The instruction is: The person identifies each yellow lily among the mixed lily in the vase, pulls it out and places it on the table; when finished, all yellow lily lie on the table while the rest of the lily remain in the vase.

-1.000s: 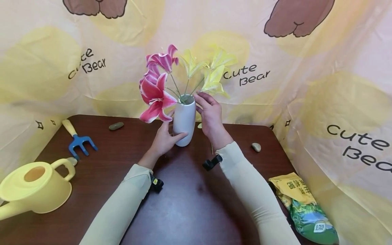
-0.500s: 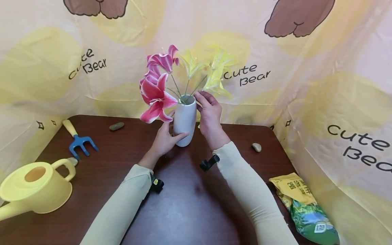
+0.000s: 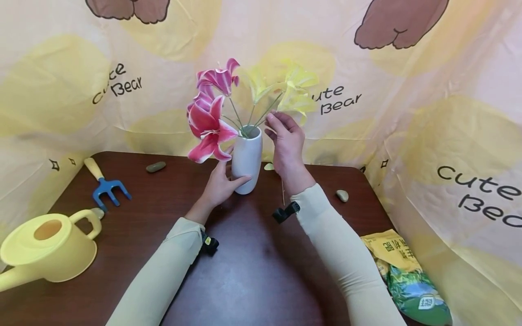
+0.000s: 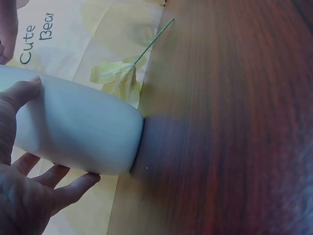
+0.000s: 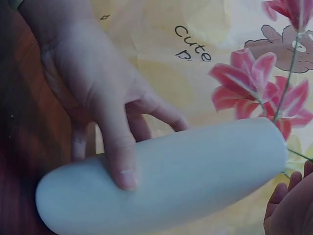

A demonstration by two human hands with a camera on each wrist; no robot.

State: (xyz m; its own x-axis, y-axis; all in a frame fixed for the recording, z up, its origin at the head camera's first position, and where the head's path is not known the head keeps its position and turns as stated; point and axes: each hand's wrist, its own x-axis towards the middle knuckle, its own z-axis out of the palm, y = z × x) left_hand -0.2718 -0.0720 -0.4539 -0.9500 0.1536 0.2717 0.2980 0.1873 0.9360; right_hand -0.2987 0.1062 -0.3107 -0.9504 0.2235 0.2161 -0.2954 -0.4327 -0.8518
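A white vase [image 3: 246, 158] stands on the table, holding pink lilies [image 3: 210, 124] on the left and yellow lilies [image 3: 257, 83] on the right. My left hand [image 3: 218, 185] grips its lower body, thumb across the front; the left wrist view shows this hand [image 4: 27, 196] around the vase [image 4: 83, 127]. Beside the rim, my right hand [image 3: 288, 147] pinches a yellow lily's stem [image 3: 269, 108] between thumb and curled fingers. That lily's bloom [image 3: 302, 97] leans right, above the hand. Another yellow lily [image 4: 120, 81] lies on the table behind the vase, mostly hidden by my right hand in the head view.
On the left are a yellow watering can [image 3: 53, 249] and a blue hand fork [image 3: 108, 190] with a cream handle. Stones lie at the back left [image 3: 156, 167] and right [image 3: 341, 195]. A yellow-green bag [image 3: 412, 276] sits at the right edge. Printed cloth hangs behind the table [image 3: 195, 280].
My right hand dips slightly left, then rises and moves right, away from the rim. The right-hand yellow blooms shift and turn with it. My left hand and the vase stay in place.
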